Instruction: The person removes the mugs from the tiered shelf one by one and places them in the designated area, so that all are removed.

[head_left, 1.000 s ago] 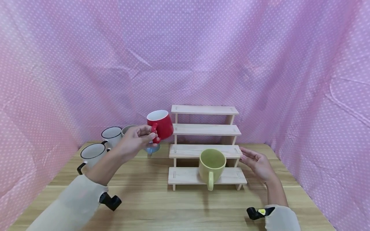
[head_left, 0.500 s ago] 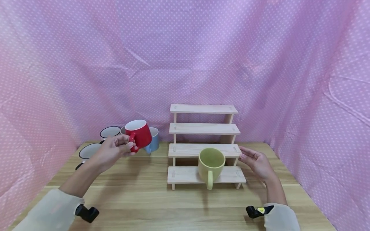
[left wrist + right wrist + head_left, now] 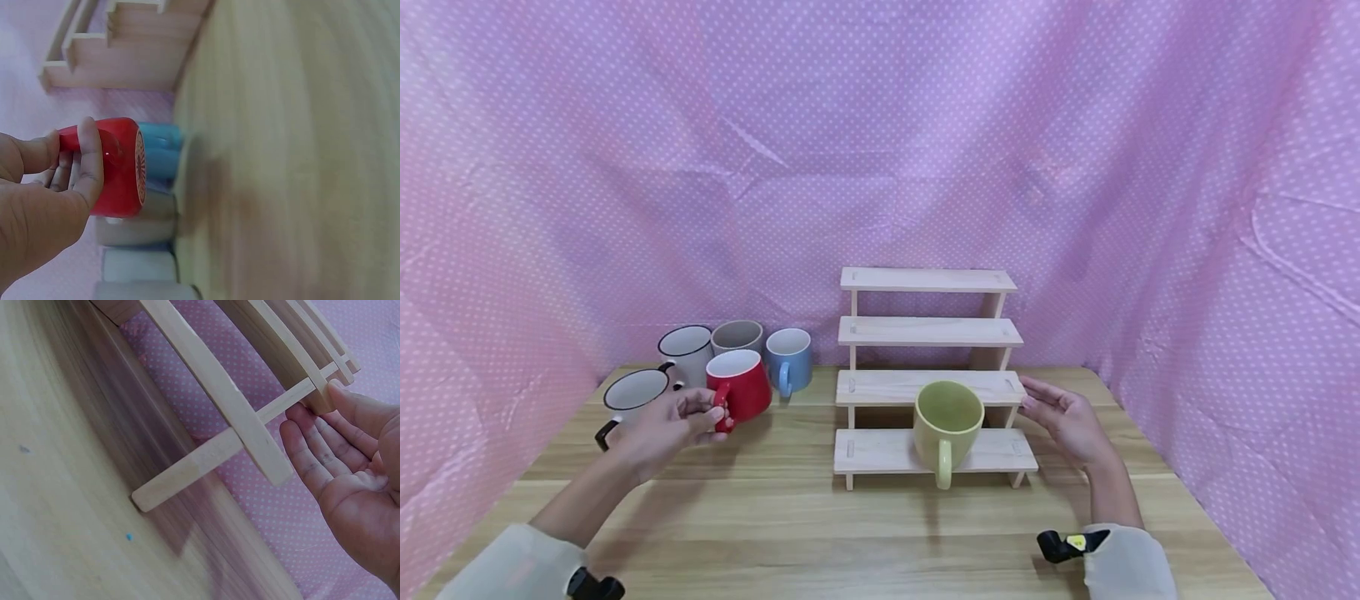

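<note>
My left hand (image 3: 658, 433) pinches the handle of a red mug (image 3: 747, 390) with a white inside. The left wrist view shows the mug's patterned base (image 3: 140, 165) lifted off the table. A pale wooden tiered shelf (image 3: 880, 452) stands right of centre. At its right side, my right hand (image 3: 1070, 422) holds the end of the second step from the bottom. In the right wrist view the thumb (image 3: 356, 403) lies on one side of that step's end, the fingers on the other. A yellow-green mug (image 3: 943, 446) sits on the lowest step, handle towards me.
Behind the red mug stand a light blue mug (image 3: 793, 364), a grey mug (image 3: 737, 335) and a white mug with a black rim (image 3: 688, 358). Another black-rimmed white mug (image 3: 632, 400) is partly behind my left hand. Pink dotted cloth (image 3: 880, 167) surrounds the wooden table (image 3: 820, 533).
My left hand has carried the red mug left and down, away from the shelf towards the other mugs. The grey and blue mugs show more fully. My right hand stays at the shelf.
</note>
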### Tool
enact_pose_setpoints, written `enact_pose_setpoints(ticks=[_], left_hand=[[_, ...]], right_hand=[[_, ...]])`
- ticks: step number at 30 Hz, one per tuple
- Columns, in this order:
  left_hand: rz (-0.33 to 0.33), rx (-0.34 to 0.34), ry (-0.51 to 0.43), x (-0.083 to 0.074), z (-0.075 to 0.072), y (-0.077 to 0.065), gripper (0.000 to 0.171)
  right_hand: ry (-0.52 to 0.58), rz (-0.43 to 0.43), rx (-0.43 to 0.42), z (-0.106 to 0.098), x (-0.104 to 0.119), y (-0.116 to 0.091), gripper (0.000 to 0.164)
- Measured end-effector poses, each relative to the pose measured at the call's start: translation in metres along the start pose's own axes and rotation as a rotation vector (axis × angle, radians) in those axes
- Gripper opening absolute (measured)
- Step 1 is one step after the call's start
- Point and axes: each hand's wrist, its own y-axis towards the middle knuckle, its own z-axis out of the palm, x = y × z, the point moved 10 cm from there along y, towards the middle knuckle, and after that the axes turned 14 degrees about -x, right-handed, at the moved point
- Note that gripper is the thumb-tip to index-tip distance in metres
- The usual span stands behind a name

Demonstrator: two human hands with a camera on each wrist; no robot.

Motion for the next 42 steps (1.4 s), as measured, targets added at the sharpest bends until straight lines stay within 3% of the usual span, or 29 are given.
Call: enact_pose_setpoints(ticks=[8,18,28,42], left_hand=[[-0.051,0.013,-0.045,0.028,-0.003,-0.005,0.027],[-0.056,0.012,-0.040,0.046,-0.010,-0.010,0.032],[-0.062,0.006,-0.091,0.053,-0.022,-0.015,0.022],[0.019,-0.006,0.021,0.060,-0.046,-0.014,0.028]], right_hand=[[-0.012,0.006,-0.001,0.001,-0.002,-0.001,0.058],[0.014,-0.011,0.015,0.004,0.000,-0.001,0.058],[0.004,0.001,0.009,0.005,0.001,-0.001,0.058],[0.005,-0.004,-0.004,0.001,0.002,0.001,0.057]])
